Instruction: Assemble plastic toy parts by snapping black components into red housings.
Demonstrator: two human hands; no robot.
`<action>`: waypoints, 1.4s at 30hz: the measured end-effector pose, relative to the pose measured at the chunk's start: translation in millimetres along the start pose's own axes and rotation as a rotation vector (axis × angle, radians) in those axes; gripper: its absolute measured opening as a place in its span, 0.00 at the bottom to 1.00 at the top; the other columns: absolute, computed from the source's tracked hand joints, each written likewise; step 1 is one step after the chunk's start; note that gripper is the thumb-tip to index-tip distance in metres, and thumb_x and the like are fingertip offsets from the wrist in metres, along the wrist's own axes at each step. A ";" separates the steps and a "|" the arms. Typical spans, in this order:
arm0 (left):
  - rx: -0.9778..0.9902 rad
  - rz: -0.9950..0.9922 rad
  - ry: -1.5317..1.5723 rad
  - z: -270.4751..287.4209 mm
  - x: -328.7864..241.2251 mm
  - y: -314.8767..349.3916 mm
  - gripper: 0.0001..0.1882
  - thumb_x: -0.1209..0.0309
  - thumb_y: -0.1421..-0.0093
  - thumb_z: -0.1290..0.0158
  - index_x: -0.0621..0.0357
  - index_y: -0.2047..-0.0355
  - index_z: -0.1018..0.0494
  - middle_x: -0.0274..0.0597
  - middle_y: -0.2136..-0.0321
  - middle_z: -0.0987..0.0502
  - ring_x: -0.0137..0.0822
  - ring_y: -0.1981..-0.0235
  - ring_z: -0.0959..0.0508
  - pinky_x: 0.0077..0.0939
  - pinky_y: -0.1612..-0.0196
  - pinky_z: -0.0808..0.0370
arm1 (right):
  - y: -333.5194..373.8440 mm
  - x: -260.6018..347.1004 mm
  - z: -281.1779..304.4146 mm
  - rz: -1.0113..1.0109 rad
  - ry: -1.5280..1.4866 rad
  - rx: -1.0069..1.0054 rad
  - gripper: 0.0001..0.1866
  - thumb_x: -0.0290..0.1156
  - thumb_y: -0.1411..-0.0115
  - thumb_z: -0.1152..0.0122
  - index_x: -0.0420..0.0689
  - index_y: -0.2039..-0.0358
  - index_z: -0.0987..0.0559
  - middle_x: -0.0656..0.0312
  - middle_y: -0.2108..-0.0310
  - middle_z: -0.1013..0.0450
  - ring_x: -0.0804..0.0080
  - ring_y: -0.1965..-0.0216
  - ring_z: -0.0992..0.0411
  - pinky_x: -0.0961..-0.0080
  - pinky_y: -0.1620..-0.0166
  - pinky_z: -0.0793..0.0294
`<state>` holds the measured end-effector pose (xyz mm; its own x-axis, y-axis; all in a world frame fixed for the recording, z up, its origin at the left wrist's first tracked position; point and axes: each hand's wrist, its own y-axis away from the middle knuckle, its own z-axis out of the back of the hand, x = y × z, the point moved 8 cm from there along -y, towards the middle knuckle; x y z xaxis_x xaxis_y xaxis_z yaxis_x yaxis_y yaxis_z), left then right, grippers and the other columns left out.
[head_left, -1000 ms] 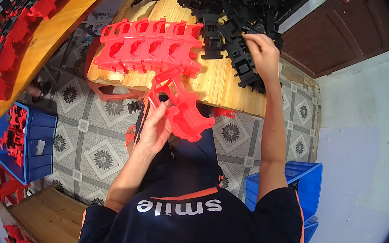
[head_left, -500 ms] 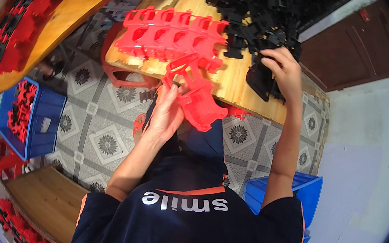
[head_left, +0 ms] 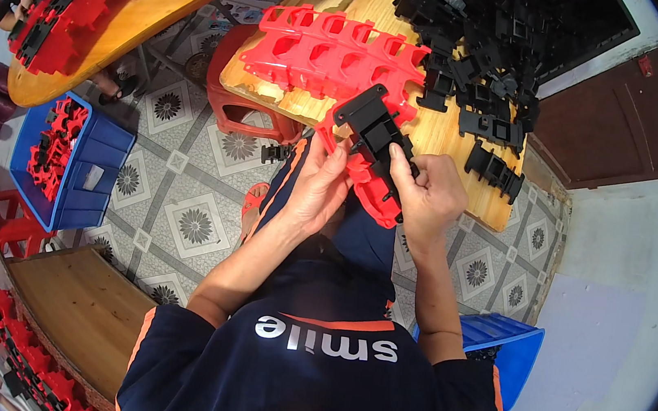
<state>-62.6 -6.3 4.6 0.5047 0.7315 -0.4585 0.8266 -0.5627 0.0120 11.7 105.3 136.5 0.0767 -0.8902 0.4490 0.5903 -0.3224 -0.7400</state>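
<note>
My left hand (head_left: 319,188) is closed round the left side of a red plastic housing (head_left: 376,201) held above my lap, just off the table's near edge. A black plastic frame (head_left: 369,123) lies tilted over that housing and covers much of it. My right hand (head_left: 429,191) grips the black frame at its right side, thumb on top and fingers tucked underneath. Whether the frame sits fully inside the housing I cannot tell. Beyond my hands, rows of joined red housings (head_left: 322,57) stand on the wooden table (head_left: 433,157).
Black frames (head_left: 478,59) are heaped at the table's far right. A red stool (head_left: 245,117) stands beside the table's left end. Blue crates (head_left: 85,184) flank me, the left one holding red-and-black parts. Another person's hand (head_left: 29,4) shows by the curved table (head_left: 119,40) at upper left.
My right hand has come from the black heap to the red housing, bringing a black frame onto it. The view has shifted, so the table sits farther right.
</note>
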 end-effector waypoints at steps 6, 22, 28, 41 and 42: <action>0.011 -0.010 -0.026 -6.0 -8.2 1.4 0.39 0.58 0.37 0.43 0.42 0.31 0.52 0.38 0.42 0.34 0.38 0.39 0.35 0.42 0.35 0.37 | 4.6 7.9 -4.7 0.059 0.151 -0.012 0.19 0.33 0.55 0.22 0.45 0.82 0.29 0.64 0.85 0.35 0.68 0.86 0.36 0.71 0.83 0.38; -0.129 -0.130 -0.342 -12.3 -13.8 -5.3 0.37 0.72 0.36 0.47 0.54 0.33 0.55 0.47 0.43 0.36 0.37 0.43 0.31 0.35 0.41 0.32 | -9.8 -29.0 -68.3 -0.317 -0.564 0.463 0.26 0.38 0.42 0.32 0.36 0.47 0.25 0.53 0.54 0.27 0.68 0.54 0.27 0.75 0.51 0.29; -0.249 -0.385 -0.275 -11.3 -81.4 -7.9 0.22 0.67 0.35 0.49 0.53 0.44 0.42 0.39 0.53 0.29 0.31 0.54 0.26 0.31 0.51 0.24 | -1.4 -9.6 -93.5 -0.372 -1.109 0.850 0.38 0.33 0.39 0.36 0.35 0.33 0.42 0.56 0.39 0.36 0.69 0.39 0.37 0.73 0.37 0.39; -0.128 -0.884 -0.469 -37.7 -191.0 40.2 0.61 0.73 0.50 0.35 0.52 0.29 0.69 0.48 0.35 0.49 0.41 0.36 0.39 0.36 0.37 0.36 | -31.9 89.3 -129.5 -0.177 -1.039 0.855 0.44 0.38 0.42 0.32 0.35 0.32 0.45 0.51 0.40 0.35 0.65 0.41 0.34 0.70 0.41 0.33; -0.215 -1.119 -0.655 -30.1 -224.3 51.8 0.58 0.76 0.50 0.37 0.53 0.29 0.66 0.45 0.34 0.49 0.40 0.39 0.35 0.33 0.38 0.36 | -37.7 98.3 -130.7 -0.168 -1.188 0.829 0.49 0.46 0.43 0.33 0.36 0.31 0.49 0.48 0.37 0.40 0.61 0.38 0.37 0.68 0.41 0.34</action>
<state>-125.5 -187.9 134.9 -0.6383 0.4038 -0.6553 0.7697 0.3385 -0.5412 -108.0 -12.1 143.1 0.3239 0.0562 0.9444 0.9121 0.2465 -0.3275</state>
